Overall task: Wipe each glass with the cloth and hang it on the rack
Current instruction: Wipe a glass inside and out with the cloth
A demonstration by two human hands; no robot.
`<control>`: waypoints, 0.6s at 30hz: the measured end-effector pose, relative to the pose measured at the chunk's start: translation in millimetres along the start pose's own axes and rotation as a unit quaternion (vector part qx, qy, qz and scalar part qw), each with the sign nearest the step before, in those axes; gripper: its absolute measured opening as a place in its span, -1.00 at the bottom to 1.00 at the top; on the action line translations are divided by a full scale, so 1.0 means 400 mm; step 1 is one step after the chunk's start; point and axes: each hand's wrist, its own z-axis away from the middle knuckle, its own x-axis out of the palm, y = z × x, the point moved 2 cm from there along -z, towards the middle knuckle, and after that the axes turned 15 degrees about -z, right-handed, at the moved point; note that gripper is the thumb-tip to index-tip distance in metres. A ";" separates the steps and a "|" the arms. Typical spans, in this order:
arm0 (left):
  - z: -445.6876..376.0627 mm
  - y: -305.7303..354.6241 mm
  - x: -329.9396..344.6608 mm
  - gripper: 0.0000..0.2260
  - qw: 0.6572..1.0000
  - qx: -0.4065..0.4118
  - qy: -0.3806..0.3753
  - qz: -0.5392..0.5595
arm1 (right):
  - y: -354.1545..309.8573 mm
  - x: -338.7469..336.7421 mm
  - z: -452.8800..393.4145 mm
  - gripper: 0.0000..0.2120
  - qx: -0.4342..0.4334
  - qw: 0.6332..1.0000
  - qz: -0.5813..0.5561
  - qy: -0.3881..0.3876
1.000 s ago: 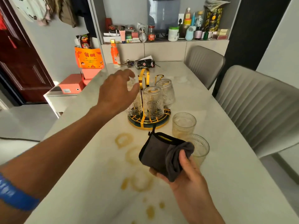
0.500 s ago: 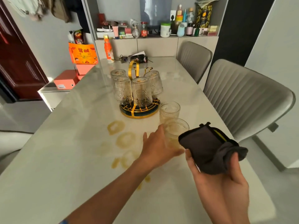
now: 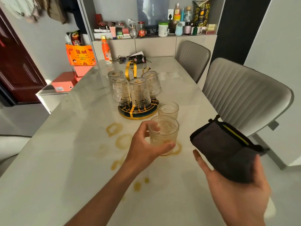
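My left hand (image 3: 145, 148) wraps around the near ribbed glass (image 3: 163, 133), which stands upright on the table. A second upright glass (image 3: 168, 110) sits just behind it. My right hand (image 3: 232, 185) holds a folded dark grey cloth (image 3: 226, 150) with a yellow-green stripe, to the right of the glasses. The gold and dark round rack (image 3: 138, 111) stands behind them with several glasses (image 3: 140, 92) hung upside down on it.
Yellowish ring stains (image 3: 121, 136) mark the pale marble table (image 3: 57, 168). Two grey chairs (image 3: 244, 97) line the right side. An orange bottle (image 3: 105, 51), keys and a dark pouch lie at the far end. A cluttered shelf runs behind.
My left hand left the rack, came back toward me and closed around the near glass. My right hand with the cloth moved out to the right.
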 end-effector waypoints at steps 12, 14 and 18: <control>0.087 0.022 -0.215 -0.40 0.965 0.159 0.061 -0.200 | 0.209 0.178 -0.039 -0.61 -0.076 0.483 0.773 -0.405; 0.096 0.017 -0.223 -0.41 0.964 0.164 0.055 -0.203 | 0.219 0.206 -0.044 -0.58 0.042 0.551 0.735 -0.393; 0.106 0.020 -0.233 -0.38 0.966 0.158 0.087 -0.183 | 0.227 0.244 -0.020 -0.51 -0.068 0.467 0.798 -0.375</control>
